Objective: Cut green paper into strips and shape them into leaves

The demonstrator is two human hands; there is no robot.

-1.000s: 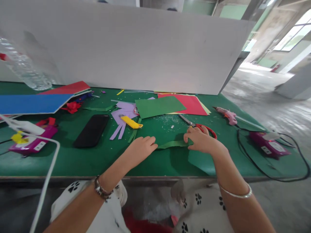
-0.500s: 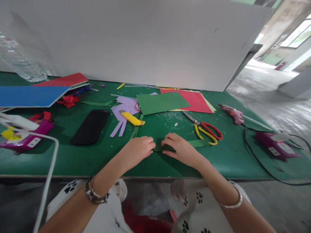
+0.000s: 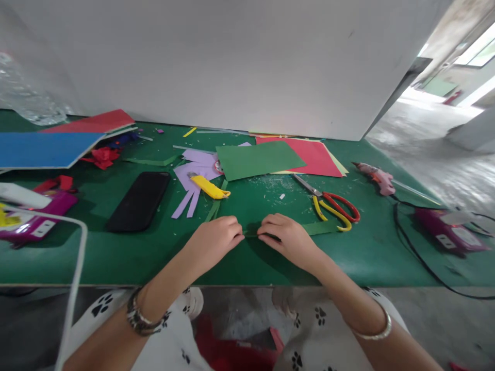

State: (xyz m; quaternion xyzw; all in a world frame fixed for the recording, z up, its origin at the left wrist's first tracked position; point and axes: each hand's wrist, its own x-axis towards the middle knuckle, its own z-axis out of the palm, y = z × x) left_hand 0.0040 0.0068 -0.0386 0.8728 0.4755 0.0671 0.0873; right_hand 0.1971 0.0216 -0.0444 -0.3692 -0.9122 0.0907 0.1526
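Note:
A long green paper strip (image 3: 319,227) lies on the green table (image 3: 116,252) near the front edge. My left hand (image 3: 214,240) has its fingers curled and pinches the strip's left end. Close beside it, my right hand (image 3: 288,238) presses curled fingers down on the same strip, and the strip's free end sticks out to the right. Red and yellow scissors (image 3: 334,207) lie just beyond my right hand. A yellow utility knife (image 3: 209,187) rests on purple paper cut-outs (image 3: 195,178) beyond my left hand.
A green sheet (image 3: 257,158) lies on red paper (image 3: 315,157) by the white board (image 3: 232,62). A black phone (image 3: 139,201), blue sheet (image 3: 42,149), pink glue gun (image 3: 377,176), purple devices (image 3: 448,229) with black cable and a plastic bottle (image 3: 23,98) are around.
My right hand slid left along the green strip from near the scissors until it came beside my left hand. The view tilted down a little.

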